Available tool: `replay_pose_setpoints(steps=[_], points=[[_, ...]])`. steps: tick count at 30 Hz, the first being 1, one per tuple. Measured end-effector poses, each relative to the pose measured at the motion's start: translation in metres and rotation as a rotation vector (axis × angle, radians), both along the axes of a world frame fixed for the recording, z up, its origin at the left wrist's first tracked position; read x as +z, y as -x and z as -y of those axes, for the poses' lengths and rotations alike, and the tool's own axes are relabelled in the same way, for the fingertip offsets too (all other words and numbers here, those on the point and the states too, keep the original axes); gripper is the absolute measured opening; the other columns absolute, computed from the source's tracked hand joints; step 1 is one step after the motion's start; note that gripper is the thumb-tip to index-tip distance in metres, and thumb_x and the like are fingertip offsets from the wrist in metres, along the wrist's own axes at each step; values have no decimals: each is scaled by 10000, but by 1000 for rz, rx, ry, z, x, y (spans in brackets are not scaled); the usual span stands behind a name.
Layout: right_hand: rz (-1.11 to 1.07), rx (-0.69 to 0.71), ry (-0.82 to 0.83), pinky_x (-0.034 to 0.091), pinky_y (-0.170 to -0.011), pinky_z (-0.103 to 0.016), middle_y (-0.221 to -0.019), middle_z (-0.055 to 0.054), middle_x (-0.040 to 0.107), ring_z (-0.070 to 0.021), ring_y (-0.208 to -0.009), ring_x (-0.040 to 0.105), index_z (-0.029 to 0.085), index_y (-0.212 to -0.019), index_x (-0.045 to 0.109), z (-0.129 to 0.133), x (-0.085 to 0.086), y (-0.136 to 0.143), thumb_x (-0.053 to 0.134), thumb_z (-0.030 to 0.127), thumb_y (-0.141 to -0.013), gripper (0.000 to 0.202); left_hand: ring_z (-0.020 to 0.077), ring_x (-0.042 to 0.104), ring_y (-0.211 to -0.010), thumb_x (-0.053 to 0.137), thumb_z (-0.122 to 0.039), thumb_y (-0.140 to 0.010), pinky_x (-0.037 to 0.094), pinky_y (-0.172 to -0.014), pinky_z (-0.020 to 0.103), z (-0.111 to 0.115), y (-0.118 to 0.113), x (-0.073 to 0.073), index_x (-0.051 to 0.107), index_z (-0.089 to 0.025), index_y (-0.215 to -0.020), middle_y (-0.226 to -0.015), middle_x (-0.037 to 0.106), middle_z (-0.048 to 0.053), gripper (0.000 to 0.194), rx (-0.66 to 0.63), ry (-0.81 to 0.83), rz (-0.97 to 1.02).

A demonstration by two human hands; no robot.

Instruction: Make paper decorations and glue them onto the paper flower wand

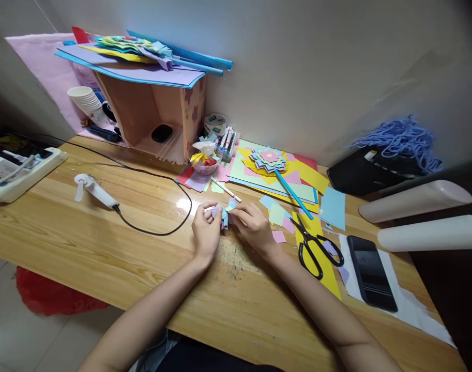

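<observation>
A small paper flower in light blue and lilac is held between my two hands, just above the table. My left hand is closed around its left side, thumb on top. At its right edge my right hand pinches a bit of pale paper, its fingertips pressed together. Just beyond the hands lies a thin white pen. Black-handled scissors rest open on yellow paper to the right. Behind them, a layered paper flower with a blue stem lies on coloured sheets.
A white glue gun with a black cord lies left. A pink box topped with paper stands behind, near a clear bowl of scraps. At right are a phone, two white rolls and a black bag.
</observation>
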State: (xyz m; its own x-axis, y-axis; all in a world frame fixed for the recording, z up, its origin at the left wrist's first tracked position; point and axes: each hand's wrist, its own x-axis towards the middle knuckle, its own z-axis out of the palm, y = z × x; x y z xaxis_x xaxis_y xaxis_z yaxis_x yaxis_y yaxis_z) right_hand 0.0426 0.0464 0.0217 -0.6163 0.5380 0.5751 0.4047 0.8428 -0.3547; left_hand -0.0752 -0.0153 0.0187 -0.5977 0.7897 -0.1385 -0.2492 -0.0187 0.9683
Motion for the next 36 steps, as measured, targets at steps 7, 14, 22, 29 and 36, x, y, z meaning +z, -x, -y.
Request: replay_pose_setpoints(steps=[7, 14, 22, 29, 36], points=[[6, 42, 50, 465, -716, -298, -847, -63, 660, -178, -787, 565, 195, -886, 656, -3, 1, -1, 470, 168, -899, 189, 104, 589, -556, 641, -324, -750, 467, -499, 187, 0, 1, 2, 507, -146, -952, -708, 617, 17, 301, 0, -2, 6], [30, 120, 5, 476, -705, -295, -841, -64, 665, -173, -773, 579, 191, -884, 646, -6, 6, -5, 457, 112, -889, 205, 112, 615, -612, 647, -317, -750, 482, -550, 195, -1, 1, -1, 520, -150, -938, -738, 632, 25, 282, -5, -14, 12], [89, 218, -83, 491, -691, -294, -867, -89, 663, -173, -802, 575, 161, -929, 639, -14, 9, -12, 415, 78, -891, 242, 127, 614, -550, 665, -344, -732, 496, -514, 227, -3, 4, -6, 512, -151, -950, -691, 643, 19, 329, -71, -14, 75], [98, 277, -49, 501, -733, -327, -932, -101, 660, -184, -867, 582, 168, -986, 634, -18, 7, -16, 396, 74, -893, 272, 130, 612, -526, 687, -368, -700, 495, -515, 234, -4, 7, -5, 504, -138, -963, -655, 640, 11, 394, -119, 20, 109], [-9, 264, 188, 486, -779, -353, -911, -74, 676, -188, -873, 594, 202, -938, 654, -22, 20, -21, 491, 147, -875, 183, 148, 649, -617, 765, -322, -620, 499, -561, 227, -6, 9, -10, 507, -129, -1016, -738, 676, 49, 510, -137, 35, 119]])
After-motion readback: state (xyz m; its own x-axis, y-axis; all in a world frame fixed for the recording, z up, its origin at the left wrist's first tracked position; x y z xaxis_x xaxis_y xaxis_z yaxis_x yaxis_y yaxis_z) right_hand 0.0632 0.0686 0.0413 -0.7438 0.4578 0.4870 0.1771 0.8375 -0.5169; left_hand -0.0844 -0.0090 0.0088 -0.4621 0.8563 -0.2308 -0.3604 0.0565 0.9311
